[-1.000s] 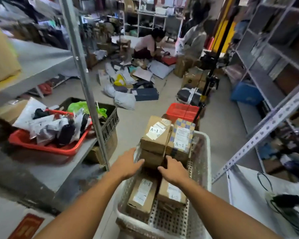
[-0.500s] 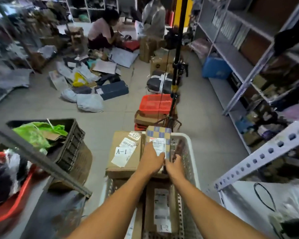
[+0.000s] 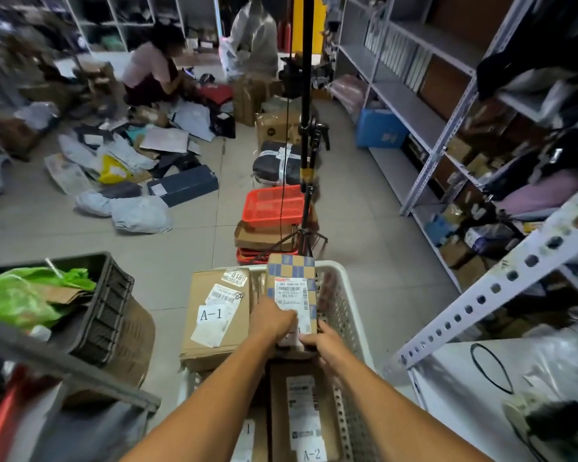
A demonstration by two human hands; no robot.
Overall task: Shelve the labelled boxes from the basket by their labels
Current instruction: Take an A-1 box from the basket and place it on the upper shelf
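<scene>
Above basket [image 3: 342, 295], both hands hold checkered box [image 3: 292, 271] lengthwise away.

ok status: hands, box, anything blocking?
Left hand and right hand both grip the checkered box, upright in the white basket. A-1 box sits close on its left. Nothing blocking above.

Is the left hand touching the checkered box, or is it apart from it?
Touching. In the head view the left hand lies curled against the near end of the checkered box, covering part of its label.
</scene>
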